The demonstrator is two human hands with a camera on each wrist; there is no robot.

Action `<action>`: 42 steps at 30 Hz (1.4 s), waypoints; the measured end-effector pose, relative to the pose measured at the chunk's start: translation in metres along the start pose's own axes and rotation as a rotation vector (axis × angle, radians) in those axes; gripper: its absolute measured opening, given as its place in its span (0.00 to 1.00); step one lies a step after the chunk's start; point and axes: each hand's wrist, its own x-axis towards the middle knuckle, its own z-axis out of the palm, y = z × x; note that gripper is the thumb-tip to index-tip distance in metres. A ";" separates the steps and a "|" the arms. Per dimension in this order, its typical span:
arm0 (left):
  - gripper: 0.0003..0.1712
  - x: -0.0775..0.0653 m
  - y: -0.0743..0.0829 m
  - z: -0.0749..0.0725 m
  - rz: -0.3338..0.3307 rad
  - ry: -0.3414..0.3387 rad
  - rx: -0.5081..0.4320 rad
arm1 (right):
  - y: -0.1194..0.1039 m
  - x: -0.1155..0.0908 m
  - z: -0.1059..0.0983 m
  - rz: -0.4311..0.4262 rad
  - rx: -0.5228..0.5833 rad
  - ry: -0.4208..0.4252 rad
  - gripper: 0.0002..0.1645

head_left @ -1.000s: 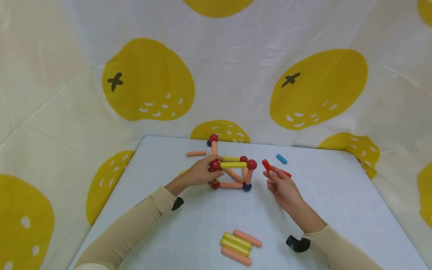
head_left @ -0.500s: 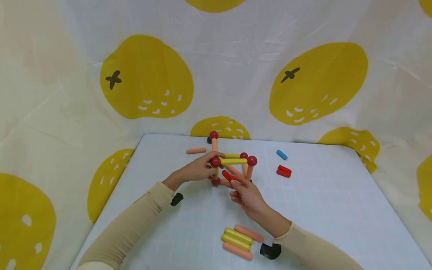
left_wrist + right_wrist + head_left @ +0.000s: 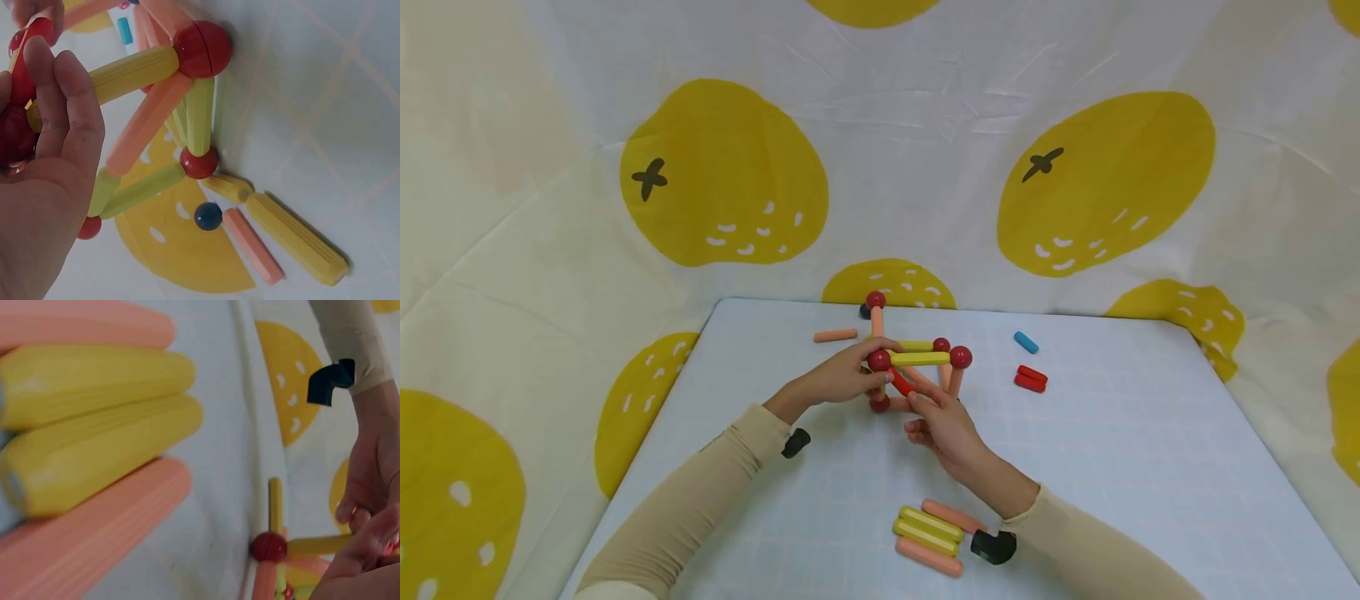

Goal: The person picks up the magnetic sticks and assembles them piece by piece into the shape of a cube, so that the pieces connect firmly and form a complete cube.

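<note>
A magnetic stick-and-ball frame of red balls with yellow and salmon rods stands on the table (image 3: 1120,467) in the head view. My left hand (image 3: 838,375) grips it at the upper front-left red ball (image 3: 880,360), where a yellow rod (image 3: 919,358) joins. Between thumb and fingers, my right hand (image 3: 951,429) pinches a short red rod (image 3: 901,382), its far end right at that ball. The left wrist view shows the red rod (image 3: 26,69) meeting the held ball (image 3: 15,134) beside my left fingers (image 3: 78,94). My right hand partly hides the frame's lower front.
Two yellow rods (image 3: 927,531) and two salmon rods (image 3: 928,557) lie near the front. To the right are two red rods (image 3: 1032,379) and a blue rod (image 3: 1026,342). A salmon rod (image 3: 835,336) lies back left. A patterned cloth (image 3: 917,167) hangs behind the table.
My right hand has carried the short red rod leftward from the right side to the frame, then up to the red ball. My left hand has kept its grip on the frame.
</note>
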 end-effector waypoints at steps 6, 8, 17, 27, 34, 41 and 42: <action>0.28 0.002 -0.002 0.003 -0.031 0.011 -0.015 | 0.018 -0.020 -0.057 0.131 -0.378 -0.123 0.27; 0.28 0.002 -0.002 0.002 -0.032 0.009 -0.034 | 0.027 -0.031 -0.082 0.157 -0.516 -0.182 0.25; 0.28 0.002 -0.003 0.000 -0.027 0.021 -0.046 | 0.059 -0.075 -0.135 0.195 -0.573 -0.368 0.25; 0.27 0.003 -0.001 0.002 -0.085 0.039 -0.036 | 0.075 -0.082 -0.112 0.134 -0.495 -0.320 0.26; 0.28 0.002 0.000 0.002 -0.075 0.041 -0.045 | 0.074 -0.072 -0.097 0.037 -0.542 -0.149 0.20; 0.28 0.001 0.001 0.003 -0.072 0.037 -0.059 | 0.041 -0.043 -0.087 0.058 -0.352 0.143 0.20; 0.28 0.001 0.002 0.003 -0.071 0.037 -0.061 | 0.036 -0.039 -0.084 0.063 -0.319 0.150 0.21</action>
